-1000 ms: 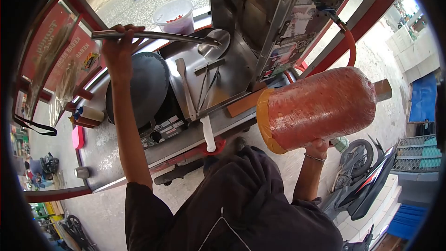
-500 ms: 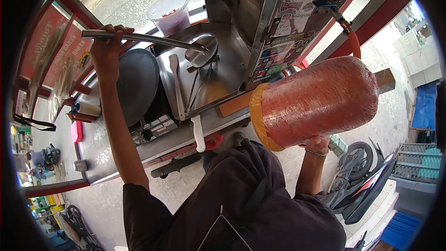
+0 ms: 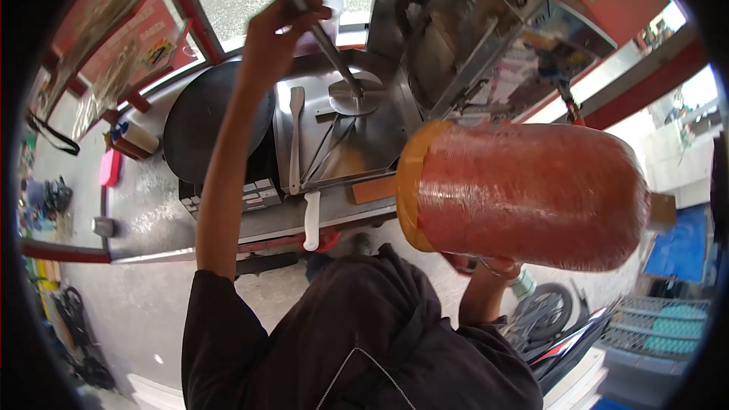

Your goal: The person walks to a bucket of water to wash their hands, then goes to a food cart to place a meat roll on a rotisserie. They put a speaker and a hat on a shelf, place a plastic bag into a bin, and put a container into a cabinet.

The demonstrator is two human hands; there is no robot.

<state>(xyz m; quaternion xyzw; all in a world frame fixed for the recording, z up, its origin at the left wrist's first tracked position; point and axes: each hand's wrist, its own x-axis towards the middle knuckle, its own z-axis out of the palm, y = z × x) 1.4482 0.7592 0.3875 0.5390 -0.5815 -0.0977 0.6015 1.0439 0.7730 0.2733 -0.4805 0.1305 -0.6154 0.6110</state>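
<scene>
My left hand (image 3: 282,29) is raised over the counter, its fingers closed round the upper part of a metal kebab spit (image 3: 328,44). The spit slants down to its round metal disc (image 3: 355,94) above the steel tray. My right hand (image 3: 501,264) supports a large plastic-wrapped kebab meat cylinder (image 3: 531,196) from beneath. Most of that hand is hidden behind the meat. The cylinder lies nearly level, with yellow wrapping (image 3: 416,182) at its left end and a block-like core (image 3: 662,212) poking out at the right.
Left of the steel tray (image 3: 389,148) sits a round black griddle (image 3: 213,129). A wooden spatula (image 3: 296,137) and tongs (image 3: 326,153) lie in the tray. A white-handled knife (image 3: 311,222) overhangs the counter's front edge. The upright grill (image 3: 471,38) stands behind the tray.
The spit has swung steeper, and my left hand has moved right with it. The meat cylinder has turned closer to level and appears lower and larger. The whole view has also shifted.
</scene>
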